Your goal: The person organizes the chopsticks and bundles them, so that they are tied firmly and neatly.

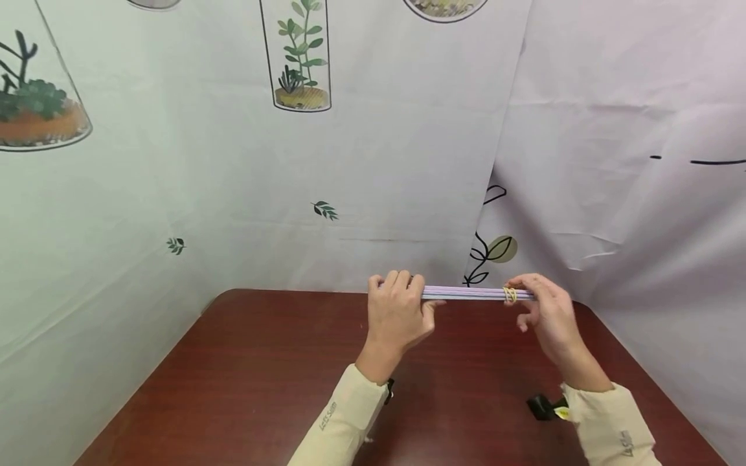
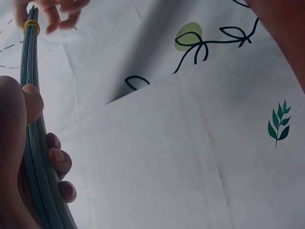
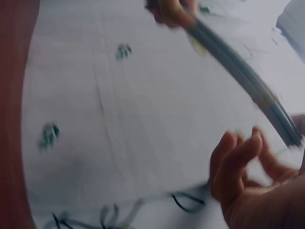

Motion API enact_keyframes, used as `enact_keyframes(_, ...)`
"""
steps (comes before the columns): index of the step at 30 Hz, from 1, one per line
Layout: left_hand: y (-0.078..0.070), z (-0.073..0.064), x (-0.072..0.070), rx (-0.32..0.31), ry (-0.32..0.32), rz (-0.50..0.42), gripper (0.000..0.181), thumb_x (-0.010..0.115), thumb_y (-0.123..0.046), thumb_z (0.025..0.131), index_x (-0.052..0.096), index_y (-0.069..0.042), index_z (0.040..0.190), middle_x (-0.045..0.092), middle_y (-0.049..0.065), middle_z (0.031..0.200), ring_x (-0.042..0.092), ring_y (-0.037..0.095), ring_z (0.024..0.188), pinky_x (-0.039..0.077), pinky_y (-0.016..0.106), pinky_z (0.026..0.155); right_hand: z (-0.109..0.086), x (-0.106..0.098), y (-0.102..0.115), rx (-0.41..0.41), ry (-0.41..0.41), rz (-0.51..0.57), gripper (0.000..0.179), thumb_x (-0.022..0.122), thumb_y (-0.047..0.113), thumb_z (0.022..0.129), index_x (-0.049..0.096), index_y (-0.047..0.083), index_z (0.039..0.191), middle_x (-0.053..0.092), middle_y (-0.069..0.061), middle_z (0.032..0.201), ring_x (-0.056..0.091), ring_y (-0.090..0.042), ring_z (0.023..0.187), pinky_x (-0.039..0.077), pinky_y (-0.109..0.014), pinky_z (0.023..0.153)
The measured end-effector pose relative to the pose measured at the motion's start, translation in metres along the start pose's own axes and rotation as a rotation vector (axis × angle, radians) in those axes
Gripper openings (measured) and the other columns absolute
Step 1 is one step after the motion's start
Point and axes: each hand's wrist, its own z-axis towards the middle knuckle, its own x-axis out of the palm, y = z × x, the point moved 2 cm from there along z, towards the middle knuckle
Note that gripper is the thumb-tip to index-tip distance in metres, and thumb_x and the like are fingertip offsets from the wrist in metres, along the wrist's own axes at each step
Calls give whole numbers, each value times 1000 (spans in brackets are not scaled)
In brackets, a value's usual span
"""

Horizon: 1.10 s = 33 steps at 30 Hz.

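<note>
A bundle of long, thin, stick-like pieces [image 1: 463,293], lavender and pale blue, is held level above the far part of the table. My left hand [image 1: 398,309] grips one end, its fingers wrapped over the bundle and the thumb along it, as the left wrist view also shows. Near the other end a yellow rubber band [image 1: 509,295] is wound round the pieces. My right hand [image 1: 548,317] is at that banded end, one finger by the band on top. In the right wrist view its other fingers [image 3: 233,162] bend loosely below the bundle, apart from it.
The dark red-brown table [image 1: 280,362] lies under both hands. White cloth [image 1: 384,168] printed with plants and jars hangs behind it and along both sides. A black device [image 1: 542,408] sits at the right cuff.
</note>
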Motion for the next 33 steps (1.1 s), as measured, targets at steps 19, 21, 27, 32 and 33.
enact_keyframes(19,6,6,-10,9,58,-19,27,68,-37,74,55,-14,72,54,0,71,55,20,71,43,42,75,0,-19,19,-233,237,-425,30,73,-22,73,69,-13,101,72,-6,100,70,-13,87,55,-22,70)
enact_keyframes(21,5,6,-10,10,62,-18,28,69,-37,74,55,-14,72,53,0,71,55,20,71,43,42,75,-1,-18,20,-236,215,-429,29,74,-22,72,70,-12,99,72,-6,99,70,-14,86,55,-22,70)
enact_keyframes(27,4,6,-11,4,57,-15,26,69,-34,71,54,-13,71,54,1,71,55,21,72,42,41,75,0,-11,14,-401,218,-458,38,72,-31,64,72,-10,95,72,-14,94,69,-13,85,53,-19,70)
enact_keyframes(32,-6,7,-11,49,20,-15,21,64,-30,70,52,-13,69,51,1,69,53,20,70,41,39,72,1,2,12,-556,185,-691,45,86,-19,52,78,-1,92,74,-10,85,66,-8,80,46,-15,65)
enact_keyframes(33,-8,8,-10,57,16,-17,21,63,-31,71,51,-14,69,50,0,68,53,19,69,41,38,71,1,4,13,-576,172,-750,47,88,-13,50,79,2,93,74,-8,84,65,-7,79,44,-14,65)
